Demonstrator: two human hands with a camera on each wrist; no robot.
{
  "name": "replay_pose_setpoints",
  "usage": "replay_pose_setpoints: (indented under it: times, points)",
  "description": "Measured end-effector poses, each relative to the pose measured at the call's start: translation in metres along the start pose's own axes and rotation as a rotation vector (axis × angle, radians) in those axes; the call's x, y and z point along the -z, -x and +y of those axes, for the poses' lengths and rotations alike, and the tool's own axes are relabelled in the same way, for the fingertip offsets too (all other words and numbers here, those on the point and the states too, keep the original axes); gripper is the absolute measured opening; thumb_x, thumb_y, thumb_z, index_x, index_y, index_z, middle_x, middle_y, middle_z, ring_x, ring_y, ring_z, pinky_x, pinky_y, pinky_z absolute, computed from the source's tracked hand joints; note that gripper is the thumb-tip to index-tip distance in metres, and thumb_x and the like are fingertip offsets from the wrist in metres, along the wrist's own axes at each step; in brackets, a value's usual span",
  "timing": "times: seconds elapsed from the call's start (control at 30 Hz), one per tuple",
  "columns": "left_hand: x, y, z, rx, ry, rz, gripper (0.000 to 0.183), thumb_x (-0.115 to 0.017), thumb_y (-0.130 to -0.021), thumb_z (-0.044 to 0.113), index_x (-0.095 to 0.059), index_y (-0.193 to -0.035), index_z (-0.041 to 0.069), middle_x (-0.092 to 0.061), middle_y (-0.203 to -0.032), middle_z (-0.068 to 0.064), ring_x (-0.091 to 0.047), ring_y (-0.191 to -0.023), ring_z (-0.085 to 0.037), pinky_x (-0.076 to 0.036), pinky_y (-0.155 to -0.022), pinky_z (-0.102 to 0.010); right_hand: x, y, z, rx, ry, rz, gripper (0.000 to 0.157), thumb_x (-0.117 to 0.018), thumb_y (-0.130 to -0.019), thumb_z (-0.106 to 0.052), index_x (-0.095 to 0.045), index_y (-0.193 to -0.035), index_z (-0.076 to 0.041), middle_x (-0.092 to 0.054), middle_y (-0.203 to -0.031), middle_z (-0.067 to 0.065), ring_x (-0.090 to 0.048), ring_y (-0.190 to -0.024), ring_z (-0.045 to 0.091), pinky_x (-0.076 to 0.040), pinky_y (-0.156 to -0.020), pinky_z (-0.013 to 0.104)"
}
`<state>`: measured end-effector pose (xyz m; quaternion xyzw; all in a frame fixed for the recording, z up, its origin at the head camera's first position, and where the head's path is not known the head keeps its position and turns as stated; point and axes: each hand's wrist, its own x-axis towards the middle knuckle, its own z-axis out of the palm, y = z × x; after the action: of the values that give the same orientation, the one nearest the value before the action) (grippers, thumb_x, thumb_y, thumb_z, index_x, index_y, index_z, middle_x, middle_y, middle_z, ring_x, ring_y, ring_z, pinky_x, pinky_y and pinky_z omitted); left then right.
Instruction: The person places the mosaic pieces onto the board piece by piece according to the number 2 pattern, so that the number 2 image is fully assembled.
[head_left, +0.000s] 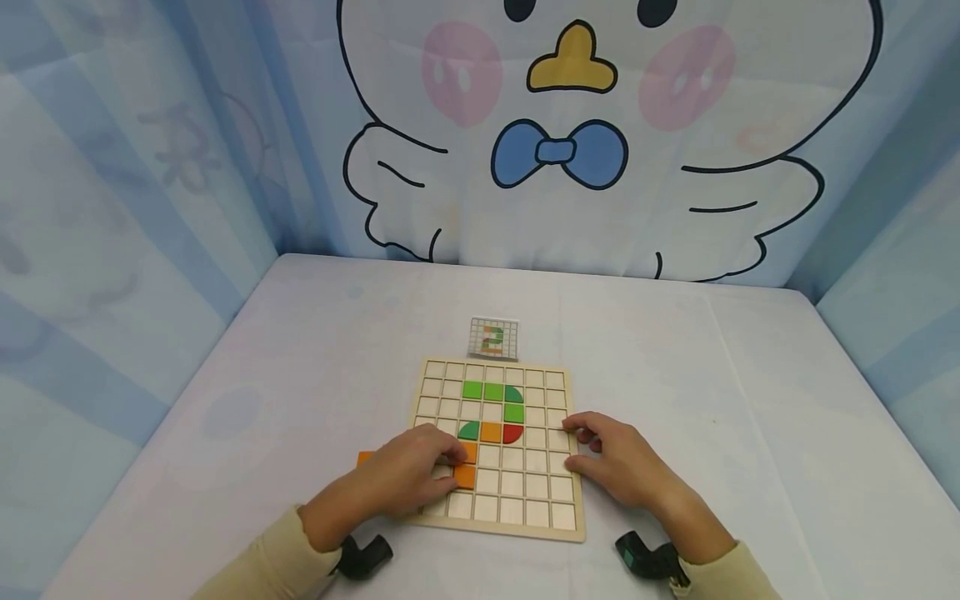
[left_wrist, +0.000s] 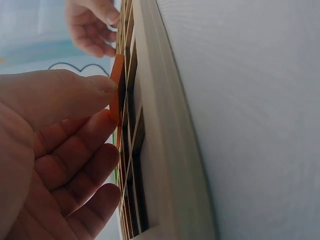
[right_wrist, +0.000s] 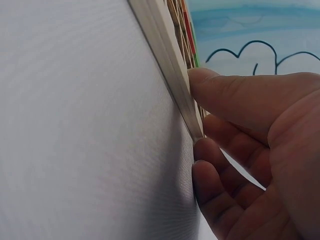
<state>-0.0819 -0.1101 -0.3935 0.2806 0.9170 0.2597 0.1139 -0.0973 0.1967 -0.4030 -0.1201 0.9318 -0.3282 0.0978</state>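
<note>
My left hand (head_left: 408,471) reaches over the lower left of a wooden grid board (head_left: 525,530). Its thumb and forefinger pinch an orange square tile (left_wrist: 116,90) right at the grid. In the head view that orange tile (head_left: 465,477) lies just below another orange square (head_left: 471,452), which the fingertips partly cover. Above them are green squares (head_left: 492,392), dark green quarter-rounds (head_left: 468,431), an orange square (head_left: 491,432) and a red quarter-round (head_left: 512,433). My right hand (head_left: 618,458) holds the board's right edge, thumb and fingertips against the frame (right_wrist: 172,65).
A small pattern card (head_left: 492,339) with a coloured figure on a grid lies just behind the board. Another orange piece (head_left: 365,457) shows left of the board, partly behind the left hand. Printed curtains (head_left: 555,217) stand behind the white table (head_left: 675,333).
</note>
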Motion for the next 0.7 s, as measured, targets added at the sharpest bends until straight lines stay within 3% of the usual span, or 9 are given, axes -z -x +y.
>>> replay_pose_setpoints:
  times: [0.3,0.7]
  points:
    - [-0.0009,-0.0008,0.0014,0.024,0.009,-0.008,0.019,-0.076,-0.088,0.015,-0.071,-0.105,0.011,-0.065,-0.101,0.005,-0.057,-0.098,-0.014,-0.051,-0.090,-0.037,0.0001,0.0006,-0.0007,-0.001,-0.008,-0.002,0.040,-0.078,-0.086,-0.017,-0.065,-0.123,-0.009,-0.064,-0.106,0.001,-0.059,-0.095,0.018,-0.049,-0.088,0.043]
    - [0.0001,0.0015,-0.0003,-0.011,0.007,0.019,0.020,-0.077,-0.086,0.012,-0.070,-0.105,0.010,-0.065,-0.101,0.004,-0.057,-0.098,-0.015,-0.051,-0.089,-0.036,-0.0001,0.0006,0.0004,0.006,-0.007,-0.001,0.041,-0.078,-0.087,-0.018,-0.065,-0.124,-0.010,-0.063,-0.107,0.000,-0.058,-0.094,0.017,-0.049,-0.088,0.043]
